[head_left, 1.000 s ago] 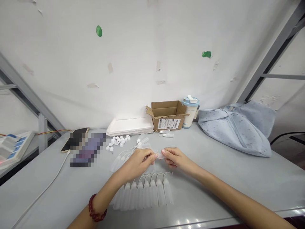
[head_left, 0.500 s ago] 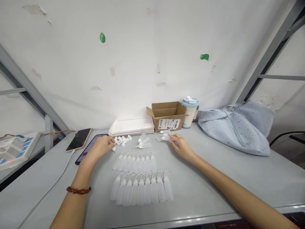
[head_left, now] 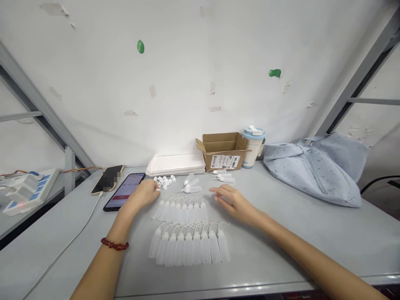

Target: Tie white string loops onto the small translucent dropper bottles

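My left hand [head_left: 144, 195] is closed in a pinch, with a small white cap [head_left: 158, 190] at its fingertips. Just beyond it lies a heap of loose white caps [head_left: 165, 181]. My right hand [head_left: 233, 203] has its fingers stretched out, touching no bottle. Ahead of that hand lie a few translucent squeeze bottles [head_left: 225, 180] with thin curved spouts. More loose bottles [head_left: 192, 188] lie between the hands. Nearer to me, a back row of bottles [head_left: 181, 213] and a front row of bottles [head_left: 189, 249] lie side by side, their bent spouts pointing away from me.
An open cardboard box [head_left: 226, 160], a lidded cup [head_left: 252, 148] and a stack of white packets [head_left: 176, 165] stand against the wall. Two phones lie left, one lit phone [head_left: 123, 193] beside my left wrist. A cable [head_left: 70, 246] crosses the table; a blue cloth bag [head_left: 312, 175] lies right.
My right hand has drawn back toward me from the loose bottles by the box, leaving them on the table. My left hand keeps its pinch near the caps. The view has shifted slightly.
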The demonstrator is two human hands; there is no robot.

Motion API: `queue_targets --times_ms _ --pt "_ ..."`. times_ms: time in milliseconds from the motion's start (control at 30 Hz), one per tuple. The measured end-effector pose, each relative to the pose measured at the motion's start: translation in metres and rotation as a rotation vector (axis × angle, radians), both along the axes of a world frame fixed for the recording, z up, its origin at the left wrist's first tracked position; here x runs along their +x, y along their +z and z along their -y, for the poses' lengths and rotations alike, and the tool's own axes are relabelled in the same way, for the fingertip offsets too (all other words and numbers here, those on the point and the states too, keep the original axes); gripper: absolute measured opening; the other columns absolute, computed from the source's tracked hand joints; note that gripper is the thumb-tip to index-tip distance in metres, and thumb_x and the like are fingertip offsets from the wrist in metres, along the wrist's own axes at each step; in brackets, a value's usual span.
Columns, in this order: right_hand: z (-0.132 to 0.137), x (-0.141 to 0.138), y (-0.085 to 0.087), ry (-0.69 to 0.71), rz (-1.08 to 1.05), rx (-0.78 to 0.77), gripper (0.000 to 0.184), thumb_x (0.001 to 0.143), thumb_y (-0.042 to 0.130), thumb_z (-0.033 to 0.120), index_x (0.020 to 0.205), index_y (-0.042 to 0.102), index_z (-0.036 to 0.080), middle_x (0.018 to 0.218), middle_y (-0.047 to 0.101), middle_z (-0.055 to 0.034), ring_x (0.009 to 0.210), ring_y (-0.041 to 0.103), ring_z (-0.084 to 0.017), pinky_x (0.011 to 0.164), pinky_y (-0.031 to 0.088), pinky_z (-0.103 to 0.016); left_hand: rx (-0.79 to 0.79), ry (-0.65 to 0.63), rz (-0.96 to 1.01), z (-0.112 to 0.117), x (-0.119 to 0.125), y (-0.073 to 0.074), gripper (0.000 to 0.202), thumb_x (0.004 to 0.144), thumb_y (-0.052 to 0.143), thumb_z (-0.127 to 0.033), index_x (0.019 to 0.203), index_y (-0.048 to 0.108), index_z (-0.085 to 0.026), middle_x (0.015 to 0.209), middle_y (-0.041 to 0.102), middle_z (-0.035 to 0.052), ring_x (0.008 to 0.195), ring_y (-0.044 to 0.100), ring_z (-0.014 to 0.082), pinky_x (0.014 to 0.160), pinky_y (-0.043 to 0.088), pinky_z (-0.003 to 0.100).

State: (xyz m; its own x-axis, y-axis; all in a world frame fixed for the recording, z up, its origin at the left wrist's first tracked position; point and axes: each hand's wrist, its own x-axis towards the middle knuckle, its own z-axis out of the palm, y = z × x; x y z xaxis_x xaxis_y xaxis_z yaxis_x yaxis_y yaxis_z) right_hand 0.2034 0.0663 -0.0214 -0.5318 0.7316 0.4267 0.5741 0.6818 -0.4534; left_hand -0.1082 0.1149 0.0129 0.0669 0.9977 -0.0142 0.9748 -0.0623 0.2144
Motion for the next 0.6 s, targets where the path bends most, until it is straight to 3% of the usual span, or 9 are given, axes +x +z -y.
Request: queue_targets --times_ms 167,400,600 --pt "0.025 -0.017 0.011 0.163 0.129 -0.133 0.029 0.093 0.038 0.022 0.115 0.057 0.019 0.090 0.055 -0.0085 0.089 0.050 -0.020 0.080 0.044 -0.033 0.053 -0.071 0.083 0.004 0.016 0.004 0.026 0.071 0.044 -0.024 0.086 0.064 -0.015 0.076 0.068 0.0071 0.073 0.062 0.0223 0.062 0.039 0.027" --pt "0.021 -0.016 0.010 0.149 0.226 -0.171 0.029 0.095 0.034 0.028 0.113 0.057 0.022 0.090 0.056 -0.0074 0.088 0.049 -0.020 0.080 0.040 -0.035 0.112 -0.236 0.385 0.017 0.047 0.005 0.024 0.073 0.043 -0.027 0.083 0.061 -0.017 0.068 0.061 0.0002 0.067 0.057 0.0175 0.063 0.040 0.025" --pt "0.020 -0.018 0.012 0.104 0.285 -0.191 0.031 0.097 0.027 0.028 0.107 0.056 0.023 0.090 0.059 -0.0061 0.085 0.052 -0.018 0.081 0.036 -0.036 -0.010 -0.292 0.633 0.030 0.071 0.005 0.024 0.076 0.039 -0.029 0.079 0.060 -0.017 0.054 0.044 -0.0048 0.052 0.046 0.0132 0.051 0.036 0.023"
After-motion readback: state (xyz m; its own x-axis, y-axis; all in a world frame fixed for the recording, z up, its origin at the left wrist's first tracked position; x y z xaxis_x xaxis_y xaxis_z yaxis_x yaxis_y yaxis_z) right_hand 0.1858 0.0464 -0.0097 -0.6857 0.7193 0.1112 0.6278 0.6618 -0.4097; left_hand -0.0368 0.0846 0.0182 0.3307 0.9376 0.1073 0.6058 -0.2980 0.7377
